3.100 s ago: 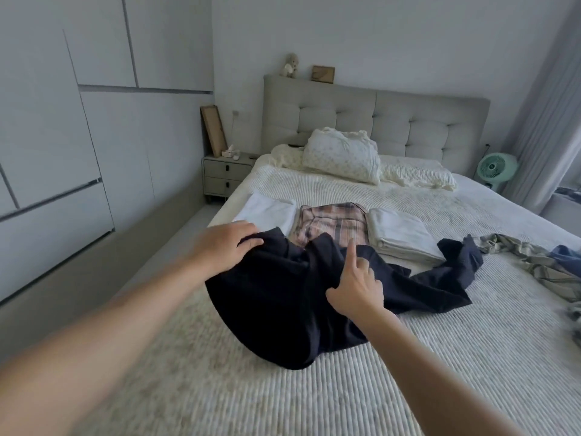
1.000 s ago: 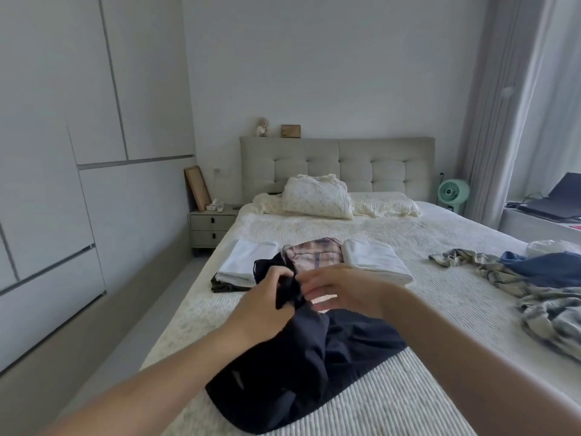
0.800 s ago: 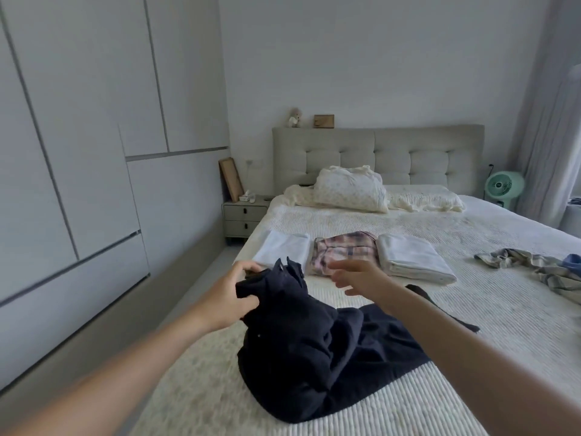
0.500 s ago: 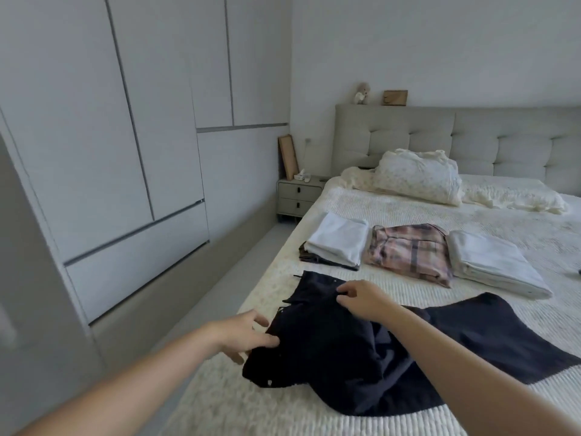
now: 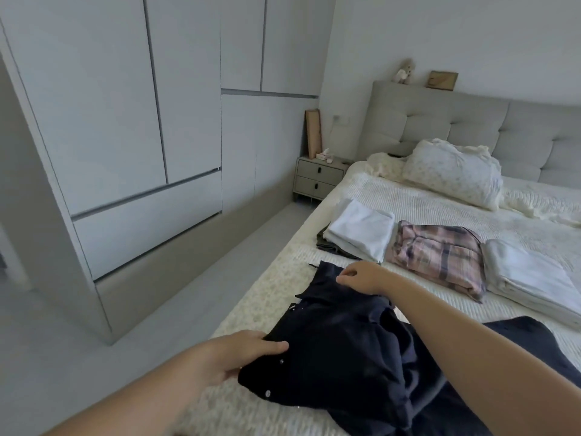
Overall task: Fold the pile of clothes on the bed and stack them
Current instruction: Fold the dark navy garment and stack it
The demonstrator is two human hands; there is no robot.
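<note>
A dark navy garment (image 5: 352,350) with small snap buttons lies rumpled on the cream bedspread (image 5: 424,199) in front of me. My left hand (image 5: 234,354) grips its near left edge. My right hand (image 5: 364,276) pinches its far edge, at the top. Behind it sit three folded piles in a row: a white one (image 5: 361,229) on top of a dark green piece, a pink plaid one (image 5: 440,258), and a pale grey-white one (image 5: 528,278).
The bed's left edge drops to a grey floor (image 5: 176,297) with white wardrobes (image 5: 110,121) beyond. A nightstand (image 5: 319,177) stands by the tufted headboard (image 5: 456,121). A floral pillow (image 5: 452,173) lies at the head of the bed.
The view has swung left, so the loose clothes on the right are out of view. The navy garment went from bunched between my hands to spread out flat, my hands now apart on its edges.
</note>
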